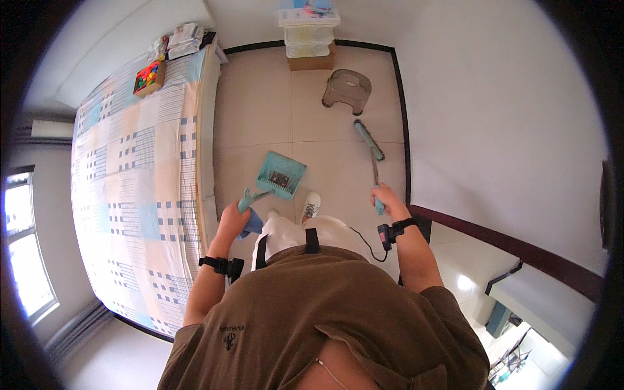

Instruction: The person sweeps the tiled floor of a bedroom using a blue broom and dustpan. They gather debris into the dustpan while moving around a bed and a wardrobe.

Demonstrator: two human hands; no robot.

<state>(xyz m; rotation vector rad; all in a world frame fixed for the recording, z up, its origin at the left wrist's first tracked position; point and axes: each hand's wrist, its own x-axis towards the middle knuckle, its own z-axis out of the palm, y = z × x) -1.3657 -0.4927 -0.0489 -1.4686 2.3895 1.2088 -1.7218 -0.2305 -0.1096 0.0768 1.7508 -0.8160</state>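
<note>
My left hand (231, 220) is closed round the handle of a light teal dustpan (298, 170). The pan is at floor level in front of me, with a dark patch of something in it and a row of teeth along its near side. A blue cloth (252, 225) shows right beside that hand; whether the fingers hold it too, I cannot tell. In my right hand (391, 200) is the handle of a broom (368, 138), fingers wrapped round it. Its teal head with dark bristles reaches forward over the floor, just short of a translucent grey stool (356, 97).
A bed (140, 188) with a patterned sheet runs along the left, bearing a box of colourful pieces (149, 79) and stacked papers (185, 40). White drawers (309, 40) stand at the far wall. The right wall (494, 130) has a dark skirting. My shoe (311, 205) is near the dustpan.
</note>
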